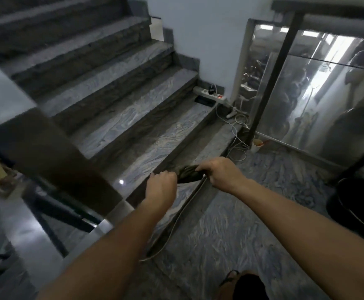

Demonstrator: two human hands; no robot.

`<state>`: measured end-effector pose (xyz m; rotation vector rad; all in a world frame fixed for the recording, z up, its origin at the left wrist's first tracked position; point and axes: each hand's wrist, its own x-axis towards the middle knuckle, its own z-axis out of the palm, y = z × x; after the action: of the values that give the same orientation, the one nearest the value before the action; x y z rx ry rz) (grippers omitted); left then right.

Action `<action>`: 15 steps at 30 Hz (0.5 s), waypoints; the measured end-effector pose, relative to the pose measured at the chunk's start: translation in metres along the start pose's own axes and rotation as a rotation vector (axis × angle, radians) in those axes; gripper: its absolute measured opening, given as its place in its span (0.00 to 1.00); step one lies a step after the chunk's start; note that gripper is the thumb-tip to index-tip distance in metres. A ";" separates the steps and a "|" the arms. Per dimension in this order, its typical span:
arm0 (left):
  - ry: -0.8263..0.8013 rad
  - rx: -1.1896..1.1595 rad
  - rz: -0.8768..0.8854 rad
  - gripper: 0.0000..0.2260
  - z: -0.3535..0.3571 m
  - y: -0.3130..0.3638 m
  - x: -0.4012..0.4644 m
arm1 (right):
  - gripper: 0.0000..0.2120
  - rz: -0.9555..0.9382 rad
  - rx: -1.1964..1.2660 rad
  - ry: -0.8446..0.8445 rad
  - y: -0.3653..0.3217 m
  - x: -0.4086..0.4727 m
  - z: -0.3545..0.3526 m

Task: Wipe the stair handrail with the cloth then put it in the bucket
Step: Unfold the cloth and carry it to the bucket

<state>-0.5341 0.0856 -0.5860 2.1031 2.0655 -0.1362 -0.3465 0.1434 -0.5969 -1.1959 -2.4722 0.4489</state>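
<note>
A dark green cloth [188,174] is stretched between my two hands above the lowest stair steps. My left hand [161,187] grips its left end and my right hand [221,172] grips its right end. The broad dark wooden handrail [53,156] slopes up to the left of my left hand, about a hand's width away from it. A black bucket [356,208] with a thin wire handle stands on the floor at the right edge, partly cut off by the frame.
Grey marble stairs [116,83] rise ahead. A power strip [211,95] and white cables [237,135] lie on the steps and floor. A glass panel with a dark frame [270,79] stands at right, a small cup [257,145] at its foot.
</note>
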 end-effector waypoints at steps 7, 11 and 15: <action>-0.233 -0.415 0.038 0.05 -0.102 0.080 0.107 | 0.16 0.398 0.266 -0.084 0.097 0.005 -0.121; -0.282 -0.446 0.152 0.07 -0.154 0.129 0.148 | 0.12 0.512 0.313 0.006 0.133 0.005 -0.186; -0.330 -0.561 0.198 0.08 -0.191 0.174 0.187 | 0.10 0.689 0.332 0.152 0.172 -0.001 -0.232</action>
<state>-0.3693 0.3045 -0.4238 1.7763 1.4786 0.1079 -0.1246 0.2740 -0.4653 -1.8223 -1.7138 0.8651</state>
